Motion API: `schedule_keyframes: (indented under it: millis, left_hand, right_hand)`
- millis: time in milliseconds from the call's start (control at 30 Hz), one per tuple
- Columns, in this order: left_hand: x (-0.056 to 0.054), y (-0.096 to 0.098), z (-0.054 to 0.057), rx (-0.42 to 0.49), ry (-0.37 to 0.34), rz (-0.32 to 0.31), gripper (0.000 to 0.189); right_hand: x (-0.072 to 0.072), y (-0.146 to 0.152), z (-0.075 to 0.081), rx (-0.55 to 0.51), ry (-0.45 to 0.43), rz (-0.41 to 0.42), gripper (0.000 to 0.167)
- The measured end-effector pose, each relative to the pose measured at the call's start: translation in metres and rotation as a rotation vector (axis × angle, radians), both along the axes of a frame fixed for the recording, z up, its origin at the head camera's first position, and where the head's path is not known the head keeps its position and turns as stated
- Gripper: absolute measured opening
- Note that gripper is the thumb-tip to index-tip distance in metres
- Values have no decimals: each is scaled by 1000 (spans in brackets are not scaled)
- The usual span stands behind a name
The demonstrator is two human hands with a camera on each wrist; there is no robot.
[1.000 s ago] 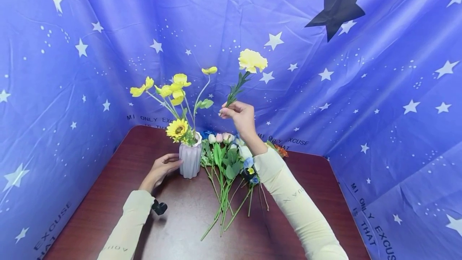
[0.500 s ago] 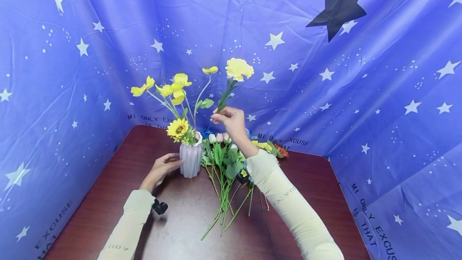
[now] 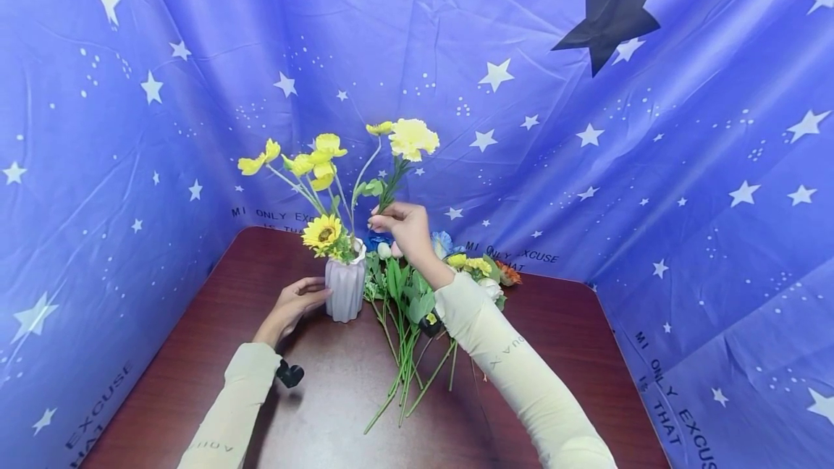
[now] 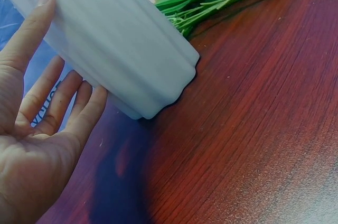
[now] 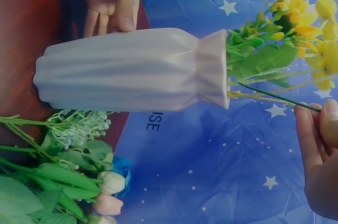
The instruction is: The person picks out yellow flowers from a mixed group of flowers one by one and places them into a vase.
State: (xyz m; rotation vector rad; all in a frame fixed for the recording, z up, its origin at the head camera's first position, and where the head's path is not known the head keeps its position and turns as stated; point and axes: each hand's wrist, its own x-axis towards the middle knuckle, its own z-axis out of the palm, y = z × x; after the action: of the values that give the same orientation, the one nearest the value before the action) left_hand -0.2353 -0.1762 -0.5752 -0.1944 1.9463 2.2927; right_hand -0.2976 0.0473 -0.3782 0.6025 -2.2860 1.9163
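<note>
My right hand pinches the green stem of a yellow carnation between thumb and fingertips, up and to the right of the vase. In the right wrist view the bare stem reaches to the mouth of the pale, fluted vase. My left hand lies along the vase's left side; in the left wrist view its thumb and fingertips touch the wall, with the palm away from it. Upright on the table, the vase holds a sunflower and several yellow poppy-like blooms.
Right of the vase a pile of artificial flowers lies on the dark red table, its green stems toward me. White and pink buds and an orange flower show in it. A blue star-printed cloth surrounds the table.
My right hand has moved left and down with the carnation, bringing its stem to the vase mouth. The left hand and the vase have stayed in place.
</note>
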Motion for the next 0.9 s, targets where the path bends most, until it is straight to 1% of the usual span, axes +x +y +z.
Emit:
schedule_keyframes:
  millis: [100,233,467,533,767,900]
  left_hand:
    - [0,0,0,-9,-13,-3,59]
    - [0,0,1,-25,-28,-1,60]
    - [-2,1,1,-14,-22,-1,60]
    - [-2,0,1,-6,-20,2,59]
    - [-1,-1,2,12,-14,-3,58]
    - [0,0,3,19,-21,-1,59]
  right_hand:
    - [0,0,-3,31,-13,5,8]
    - [0,1,-6,76,-24,38,10]
    - [-1,2,-7,188,5,88,11]
    - [0,1,-7,217,2,97,11]
    - [2,-4,-11,299,-31,77,9]
    - [3,-6,-15,329,-28,64,8]
